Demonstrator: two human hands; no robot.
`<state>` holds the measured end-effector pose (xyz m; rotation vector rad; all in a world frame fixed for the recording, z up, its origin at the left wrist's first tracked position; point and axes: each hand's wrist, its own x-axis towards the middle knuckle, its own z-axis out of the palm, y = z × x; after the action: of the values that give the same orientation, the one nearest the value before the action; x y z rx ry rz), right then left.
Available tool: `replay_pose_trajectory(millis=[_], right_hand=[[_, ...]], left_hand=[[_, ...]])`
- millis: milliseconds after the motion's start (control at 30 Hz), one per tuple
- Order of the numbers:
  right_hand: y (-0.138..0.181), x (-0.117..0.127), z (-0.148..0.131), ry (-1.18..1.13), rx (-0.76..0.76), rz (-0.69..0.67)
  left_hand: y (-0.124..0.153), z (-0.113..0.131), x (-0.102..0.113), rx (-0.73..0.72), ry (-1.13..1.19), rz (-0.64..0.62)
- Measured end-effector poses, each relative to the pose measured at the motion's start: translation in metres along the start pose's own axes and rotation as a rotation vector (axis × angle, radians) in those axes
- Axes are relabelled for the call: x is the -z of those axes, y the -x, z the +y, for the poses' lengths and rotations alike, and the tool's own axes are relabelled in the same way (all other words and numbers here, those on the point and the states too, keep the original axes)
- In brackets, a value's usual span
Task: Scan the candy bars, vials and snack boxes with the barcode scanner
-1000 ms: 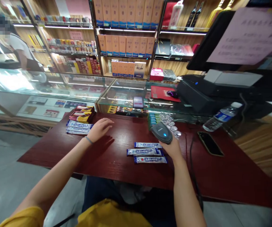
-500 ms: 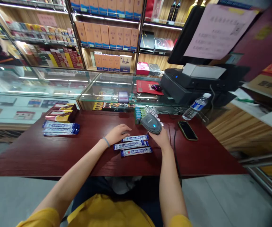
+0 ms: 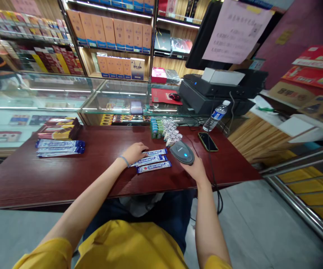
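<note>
My right hand (image 3: 196, 169) is closed around the handle of a dark grey barcode scanner (image 3: 182, 152), whose blue light is on. The scanner is held above the table, right of several blue-and-white stick packets (image 3: 154, 166). My left hand (image 3: 135, 153) lies at the left end of these packets, fingers stretched over the top one and still apart. A grey band circles the left wrist. On the table's left side sits a pile of similar blue-and-white packets (image 3: 60, 147), with red-and-yellow packs (image 3: 59, 129) behind it.
Small green packs (image 3: 156, 128) and silver-topped containers (image 3: 171, 130) stand at the back of the dark red table (image 3: 94, 179). To the right are a phone (image 3: 208, 142), a water bottle (image 3: 216, 116) and the scanner cable. Behind are a glass counter, a monitor and shelves.
The view has shifted, bringing the table's right edge in. My left hand has moved onto the left ends of the packets. The scanner has moved away from them to the right.
</note>
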<state>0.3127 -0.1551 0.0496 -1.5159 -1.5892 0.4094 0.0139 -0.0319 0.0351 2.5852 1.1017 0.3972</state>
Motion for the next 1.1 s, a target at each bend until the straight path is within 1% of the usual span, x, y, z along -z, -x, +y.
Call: replay_pose_trajectory(millis=[100, 233, 367, 467, 533, 600, 633, 700, 767, 833, 900, 967, 1033, 1100], right_hand=[[0.013, 0.005, 0.002, 0.011, -0.016, 0.003], [0.021, 0.007, 0.003, 0.04, -0.017, 0.013], [0.021, 0.007, 0.0, 0.05, -0.012, -0.004], [0.02, 0.007, -0.001, 0.064, -0.023, -0.017], [0.018, 0.008, -0.002, 0.091, -0.042, -0.011], [0.016, 0.008, -0.003, 0.117, -0.062, 0.0], [0.014, 0.008, -0.003, 0.124, -0.068, 0.009], [0.009, 0.007, -0.005, 0.12, -0.06, 0.024], [0.003, 0.004, -0.007, 0.102, -0.033, 0.043], [-0.005, -0.002, -0.009, 0.079, -0.003, 0.055], [-0.015, -0.011, -0.01, 0.061, 0.015, 0.058], [-0.026, -0.022, -0.011, 0.045, 0.026, 0.037], [-0.038, -0.036, -0.013, 0.021, 0.042, -0.005], [-0.049, -0.049, -0.017, -0.005, 0.064, -0.068]], left_hand=[[-0.001, 0.004, 0.001, -0.008, -0.063, -0.029], [-0.002, 0.007, 0.0, 0.006, -0.16, -0.059], [0.001, 0.015, -0.001, 0.004, -0.27, -0.085], [0.004, 0.022, -0.002, -0.017, -0.346, -0.071], [0.005, 0.021, -0.002, -0.023, -0.369, -0.07], [0.006, 0.015, -0.001, -0.011, -0.347, -0.06], [0.006, 0.01, 0.0, 0.003, -0.314, -0.04], [0.009, -0.002, 0.003, 0.059, -0.198, 0.045], [0.013, -0.017, 0.008, 0.142, -0.029, 0.163], [0.02, -0.031, 0.014, 0.233, 0.176, 0.256], [0.027, -0.045, 0.019, 0.313, 0.397, 0.289], [0.035, -0.058, 0.025, 0.376, 0.603, 0.285], [0.043, -0.07, 0.028, 0.428, 0.762, 0.297], [0.052, -0.081, 0.03, 0.469, 0.87, 0.332]])
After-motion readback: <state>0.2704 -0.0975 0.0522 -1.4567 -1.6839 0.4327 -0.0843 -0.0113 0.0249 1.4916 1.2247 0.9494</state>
